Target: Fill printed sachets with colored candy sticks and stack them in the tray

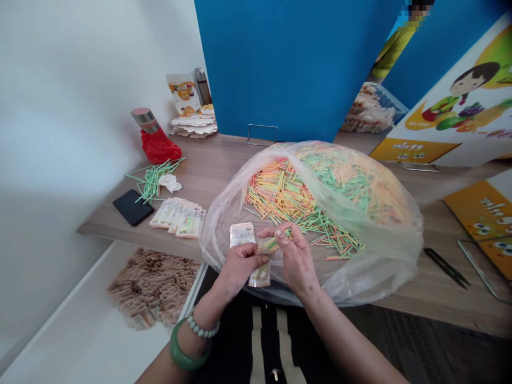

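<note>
My left hand (240, 265) is closed on a small clear printed packet (261, 276), which hangs below its thumb. Thin coloured sticks (269, 245) are pinched in my right hand (296, 258), their near ends at the packet top by my left thumb. Whether they are inside the packet is hard to tell. Another printed packet (241, 233) lies just beyond my left hand. Both hands are at the mouth of a large clear plastic bag (224, 213), which lies open on the table. A heap of pink, yellow, orange and green sticks (280, 186) fills it.
Left on the table (212, 160) are filled packets (178, 216), a black phone (133, 207), green sticks (154, 178) and a red-wrapped flask (154, 136). Black tweezers (446, 266) lie right. A blue panel (280, 64) stands behind; a person (394, 50) is beyond. Many packets (154, 285) fill a white bin below.
</note>
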Action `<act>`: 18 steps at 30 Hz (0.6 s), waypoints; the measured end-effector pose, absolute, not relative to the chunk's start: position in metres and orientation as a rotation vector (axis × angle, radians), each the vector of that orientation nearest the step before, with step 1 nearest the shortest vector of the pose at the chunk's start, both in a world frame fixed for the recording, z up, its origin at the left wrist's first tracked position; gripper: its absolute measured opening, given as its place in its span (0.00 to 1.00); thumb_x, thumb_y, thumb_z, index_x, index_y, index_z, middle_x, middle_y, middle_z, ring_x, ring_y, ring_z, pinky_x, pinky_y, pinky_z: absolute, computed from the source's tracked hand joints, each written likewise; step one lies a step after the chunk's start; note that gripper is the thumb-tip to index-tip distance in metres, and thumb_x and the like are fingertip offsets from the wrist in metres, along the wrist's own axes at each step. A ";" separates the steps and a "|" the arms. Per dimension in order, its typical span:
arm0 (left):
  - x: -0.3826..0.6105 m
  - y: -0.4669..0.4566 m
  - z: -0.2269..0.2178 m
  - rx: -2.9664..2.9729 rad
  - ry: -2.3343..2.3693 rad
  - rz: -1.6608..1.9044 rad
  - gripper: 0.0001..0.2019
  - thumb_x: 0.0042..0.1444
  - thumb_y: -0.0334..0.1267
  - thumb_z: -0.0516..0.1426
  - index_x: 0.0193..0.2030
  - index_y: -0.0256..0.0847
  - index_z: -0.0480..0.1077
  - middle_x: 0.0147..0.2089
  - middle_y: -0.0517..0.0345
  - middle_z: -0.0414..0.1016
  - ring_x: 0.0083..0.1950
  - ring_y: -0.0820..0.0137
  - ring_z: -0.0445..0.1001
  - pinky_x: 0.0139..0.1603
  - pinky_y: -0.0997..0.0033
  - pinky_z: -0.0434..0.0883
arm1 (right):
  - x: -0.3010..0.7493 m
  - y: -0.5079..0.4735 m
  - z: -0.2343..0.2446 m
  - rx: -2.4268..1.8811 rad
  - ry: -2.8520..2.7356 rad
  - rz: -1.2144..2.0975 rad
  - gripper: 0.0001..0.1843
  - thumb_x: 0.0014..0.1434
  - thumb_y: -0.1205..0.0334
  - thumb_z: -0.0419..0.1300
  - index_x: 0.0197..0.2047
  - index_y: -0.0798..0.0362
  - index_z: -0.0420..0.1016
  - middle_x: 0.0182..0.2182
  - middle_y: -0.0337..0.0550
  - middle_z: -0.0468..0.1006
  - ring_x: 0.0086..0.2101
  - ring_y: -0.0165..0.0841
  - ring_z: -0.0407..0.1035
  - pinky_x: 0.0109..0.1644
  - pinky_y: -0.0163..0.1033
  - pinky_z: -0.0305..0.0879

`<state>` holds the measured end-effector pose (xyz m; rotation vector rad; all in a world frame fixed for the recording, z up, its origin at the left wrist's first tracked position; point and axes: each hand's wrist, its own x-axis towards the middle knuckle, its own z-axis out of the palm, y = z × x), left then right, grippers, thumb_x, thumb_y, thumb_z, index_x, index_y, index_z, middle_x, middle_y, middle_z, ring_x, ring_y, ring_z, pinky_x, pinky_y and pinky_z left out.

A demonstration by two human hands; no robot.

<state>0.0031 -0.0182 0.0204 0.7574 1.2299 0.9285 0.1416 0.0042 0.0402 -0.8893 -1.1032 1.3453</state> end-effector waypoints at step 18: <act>-0.003 -0.010 0.010 1.021 1.134 1.137 0.12 0.60 0.46 0.59 0.35 0.39 0.78 0.39 0.55 0.75 0.46 0.64 0.70 0.49 0.67 0.66 | 0.165 0.020 0.024 -1.013 -1.829 1.361 0.28 0.60 0.54 0.60 0.63 0.47 0.68 0.64 0.50 0.68 0.62 0.42 0.64 0.67 0.53 0.55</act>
